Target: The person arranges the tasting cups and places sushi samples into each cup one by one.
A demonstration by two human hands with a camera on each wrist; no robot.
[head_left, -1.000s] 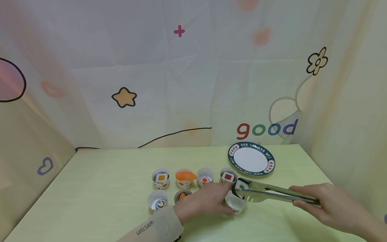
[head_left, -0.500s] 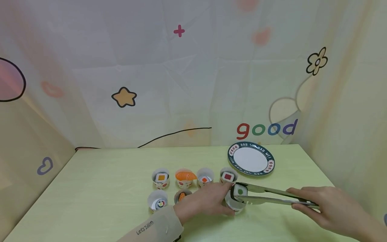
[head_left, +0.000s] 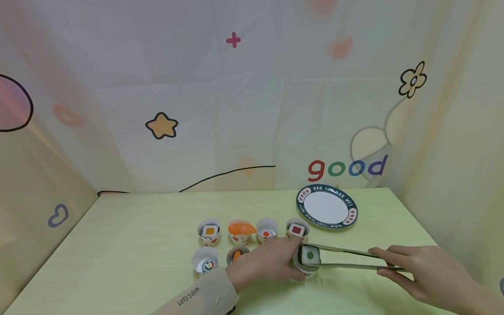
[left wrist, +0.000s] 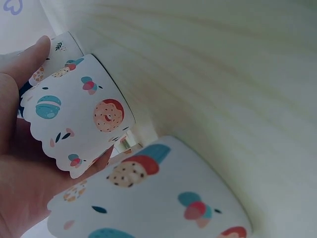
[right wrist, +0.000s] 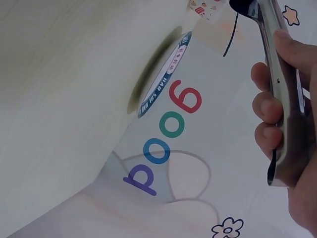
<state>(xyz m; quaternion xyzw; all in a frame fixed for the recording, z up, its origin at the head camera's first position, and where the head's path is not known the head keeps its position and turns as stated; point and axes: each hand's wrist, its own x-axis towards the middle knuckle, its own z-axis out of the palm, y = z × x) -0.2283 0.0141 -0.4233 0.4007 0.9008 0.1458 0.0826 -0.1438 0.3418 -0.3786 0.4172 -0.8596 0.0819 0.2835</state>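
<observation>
My left hand [head_left: 271,260] holds a white printed paper cup [head_left: 308,272] at the front right of the cups. In the left wrist view its thumb and fingers go around a patterned cup [left wrist: 81,114]. Metal tongs [head_left: 354,265] are in my right hand [head_left: 433,269], fingers and thumb on their arms, as the right wrist view also shows. Between the tong tips is a toy sushi roll [head_left: 310,254], white with a green dot and a dark wrap, at the mouth of the held cup. How deep it sits I cannot tell.
Behind stand cups with other sushi: orange-centred [head_left: 210,231], salmon-topped [head_left: 241,228], red-dotted [head_left: 266,234] and dark-red-centred [head_left: 297,230]. Front left are a flower-patterned roll [head_left: 208,265] and an orange-topped piece [head_left: 237,255]. A green-rimmed plate [head_left: 350,214] lies at the back right.
The tongs have turned and come down with the sushi roll, from above the cup's rear edge to its mouth. My left hand has stayed on the cup.
</observation>
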